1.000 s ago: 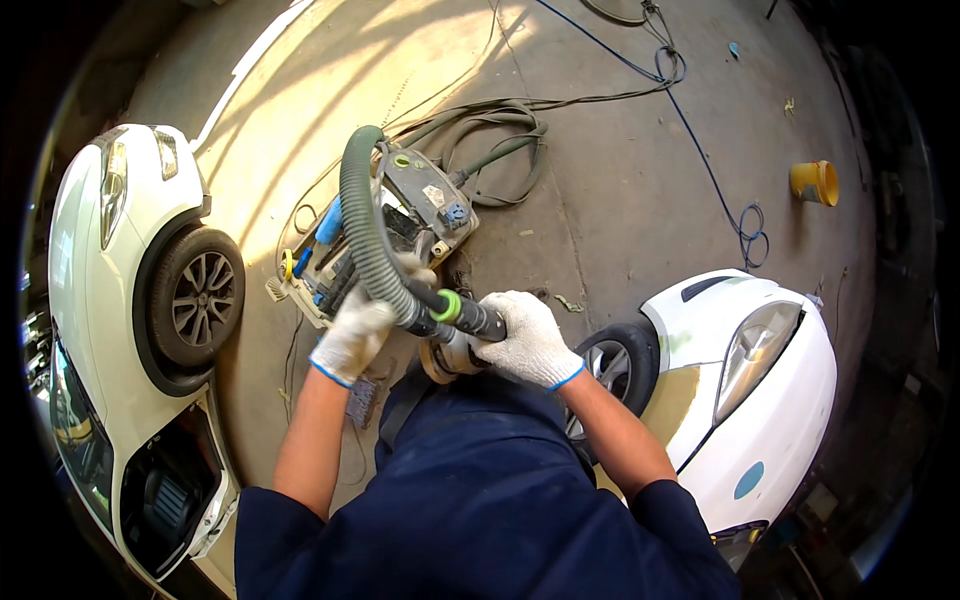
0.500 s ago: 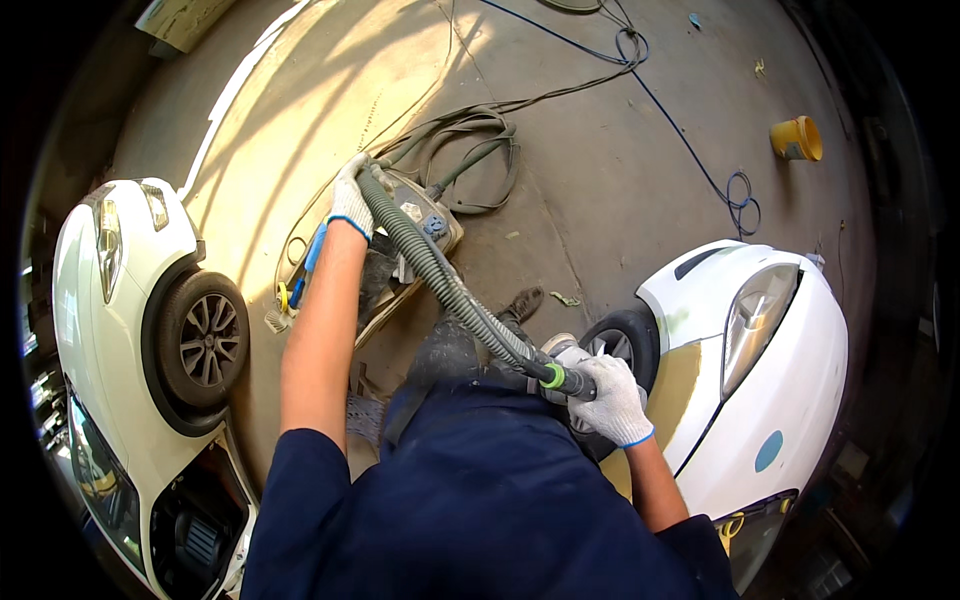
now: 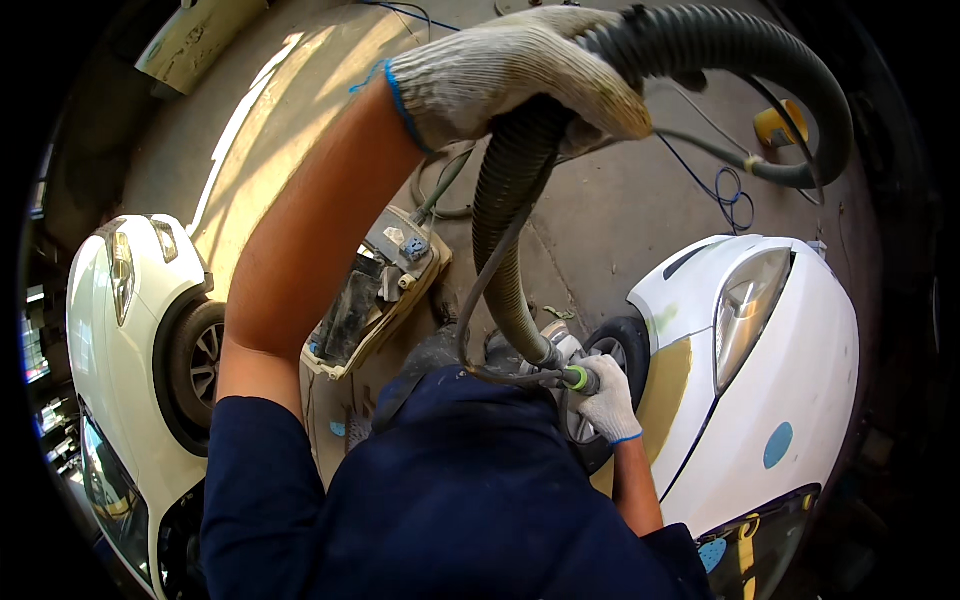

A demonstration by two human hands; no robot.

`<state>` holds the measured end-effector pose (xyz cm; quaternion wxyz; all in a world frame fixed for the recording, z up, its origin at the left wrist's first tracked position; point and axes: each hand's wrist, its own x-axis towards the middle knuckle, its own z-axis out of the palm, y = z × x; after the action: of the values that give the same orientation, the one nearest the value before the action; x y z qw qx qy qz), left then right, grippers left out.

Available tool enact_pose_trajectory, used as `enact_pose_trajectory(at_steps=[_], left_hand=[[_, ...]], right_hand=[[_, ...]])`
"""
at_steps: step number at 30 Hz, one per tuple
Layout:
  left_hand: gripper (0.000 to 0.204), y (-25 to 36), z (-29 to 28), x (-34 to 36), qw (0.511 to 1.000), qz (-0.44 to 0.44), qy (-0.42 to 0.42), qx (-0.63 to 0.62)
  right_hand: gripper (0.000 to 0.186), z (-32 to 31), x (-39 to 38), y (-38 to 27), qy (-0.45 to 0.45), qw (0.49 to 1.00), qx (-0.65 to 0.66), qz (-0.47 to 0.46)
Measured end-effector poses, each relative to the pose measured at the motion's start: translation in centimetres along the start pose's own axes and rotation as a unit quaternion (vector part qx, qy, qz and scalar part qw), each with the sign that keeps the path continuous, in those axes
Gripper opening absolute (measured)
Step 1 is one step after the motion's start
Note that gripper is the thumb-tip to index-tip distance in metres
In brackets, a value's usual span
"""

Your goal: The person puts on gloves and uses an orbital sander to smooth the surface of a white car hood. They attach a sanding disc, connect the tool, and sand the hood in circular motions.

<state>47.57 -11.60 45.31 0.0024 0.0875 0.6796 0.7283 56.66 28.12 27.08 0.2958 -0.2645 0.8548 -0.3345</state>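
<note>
Half a second ago the left hand (image 3: 530, 75) was lower, near the machine (image 3: 408, 262) at 9 o'clock; now it is raised towards 12 o'clock, close to the camera, its gloved fingers clasped round the grey ribbed hose (image 3: 505, 225). The hose has swung up too: one stretch arcs out towards 2 o'clock, another drops to the tool (image 3: 582, 378) with the green ring at 4 o'clock. There the gloved right hand (image 3: 608, 402) grasps the handle, much as before, near the white car (image 3: 800, 370). The lift seems to bring the hose's slack above the machine, with the tool staying low.
</note>
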Motion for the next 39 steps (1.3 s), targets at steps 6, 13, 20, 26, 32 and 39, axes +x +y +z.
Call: enact_pose_trajectory(at_steps=[6,13,20,26,32,39], left_hand=[[0.039,0.5,3.8,0.6,0.988,-0.116,0.096,0.017],[0.035,-4.3,6.6,1.2,0.956,-0.207,0.196,-0.063],[0.034,-6.4,10.5,1.3,0.93,-0.283,0.225,-0.069],[0.041,-5.6,12.1,1.6,0.937,-0.256,0.227,-0.074],[0.043,-4.7,12.6,0.5,0.941,-0.249,0.214,-0.085],[0.04,-4.0,12.6,0.9,0.949,-0.229,0.212,-0.049]], right_hand=[[0.027,-2.6,-0.9,2.0,0.01,1.0,-0.005,-0.02],[0.025,-4.3,-3.5,6.0,0.004,1.0,-0.014,-0.006],[0.025,-4.6,-6.6,9.0,0.022,0.998,-0.029,-0.047],[0.023,-5.5,-8.8,10.1,0.064,0.998,-0.004,0.006],[0.026,-5.4,-10.1,11.3,0.091,0.996,-0.015,0.001],[0.026,-5.3,-10.1,11.8,0.104,0.995,-0.003,-0.01]])
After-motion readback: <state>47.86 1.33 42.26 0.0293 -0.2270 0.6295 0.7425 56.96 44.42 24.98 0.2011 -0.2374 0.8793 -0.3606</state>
